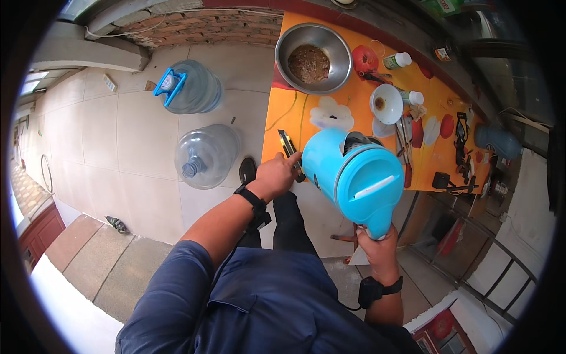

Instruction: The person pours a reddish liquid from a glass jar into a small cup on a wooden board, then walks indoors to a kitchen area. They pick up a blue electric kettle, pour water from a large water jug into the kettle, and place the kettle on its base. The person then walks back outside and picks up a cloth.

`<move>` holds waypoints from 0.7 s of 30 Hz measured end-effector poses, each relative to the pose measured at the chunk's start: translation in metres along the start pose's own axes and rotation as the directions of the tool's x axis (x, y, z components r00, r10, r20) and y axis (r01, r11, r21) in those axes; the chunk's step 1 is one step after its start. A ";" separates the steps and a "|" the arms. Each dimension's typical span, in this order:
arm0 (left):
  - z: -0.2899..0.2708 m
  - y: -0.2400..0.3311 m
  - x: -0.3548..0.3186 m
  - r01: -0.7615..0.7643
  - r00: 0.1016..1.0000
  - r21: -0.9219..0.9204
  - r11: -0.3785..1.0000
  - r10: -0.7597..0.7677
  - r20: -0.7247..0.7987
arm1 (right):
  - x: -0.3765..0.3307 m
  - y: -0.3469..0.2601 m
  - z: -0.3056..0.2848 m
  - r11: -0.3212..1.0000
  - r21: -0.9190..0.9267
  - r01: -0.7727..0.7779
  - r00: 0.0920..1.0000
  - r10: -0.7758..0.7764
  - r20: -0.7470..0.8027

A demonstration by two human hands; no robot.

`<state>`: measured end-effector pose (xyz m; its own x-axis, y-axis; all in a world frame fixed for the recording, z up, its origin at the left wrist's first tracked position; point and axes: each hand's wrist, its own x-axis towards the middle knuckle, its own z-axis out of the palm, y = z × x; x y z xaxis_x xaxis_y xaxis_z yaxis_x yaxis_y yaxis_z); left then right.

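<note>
A light-blue electric kettle (365, 177) with a closed lid is tilted over the near edge of the table, its spout toward the far side. My right hand (380, 253) is closed round its handle. My left hand (278, 175) reaches to the table edge beside the kettle's base, index finger stretched out, other fingers partly hidden. That finger crosses over a yellow-and-black utility knife (287, 143); whether it touches the knife or the kettle I cannot tell. Beyond the kettle stands a steel bowl (284, 56) with brownish, wet-looking contents. A small white bowl (394, 99) holds some dark residue.
White-capped bottles (403, 59), a red tomato-like shape and several tools lie across the orange patterned table (354, 109). On the tiled floor to the left are a large water jug with a blue handle (197, 88) and an uncapped clear jug (212, 156). A metal railing (495, 242) runs at right.
</note>
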<state>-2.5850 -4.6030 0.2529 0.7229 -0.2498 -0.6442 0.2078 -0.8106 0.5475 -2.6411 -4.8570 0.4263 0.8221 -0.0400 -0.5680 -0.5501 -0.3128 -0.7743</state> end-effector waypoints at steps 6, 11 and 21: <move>0.005 0.006 0.023 -0.031 1.000 0.100 0.995 0.030 0.011 | -0.010 0.009 -0.010 0.997 -0.032 -0.063 0.996 0.065 0.065; 0.009 0.001 0.022 0.075 0.996 0.087 0.993 -0.069 -0.063 | -0.004 0.015 -0.011 0.999 0.021 -0.041 0.996 0.039 0.074; -0.008 -0.037 -0.007 0.222 0.942 -0.017 0.975 -0.219 -0.256 | 0.020 0.021 -0.009 0.999 0.032 0.020 0.975 -0.027 0.221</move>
<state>-2.5927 -4.5671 0.2413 0.8038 0.0776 -0.5898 0.3743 -0.8365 0.4001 -2.6352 -4.8724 0.4015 0.7840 0.1788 -0.5944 -0.5377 -0.2827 -0.7943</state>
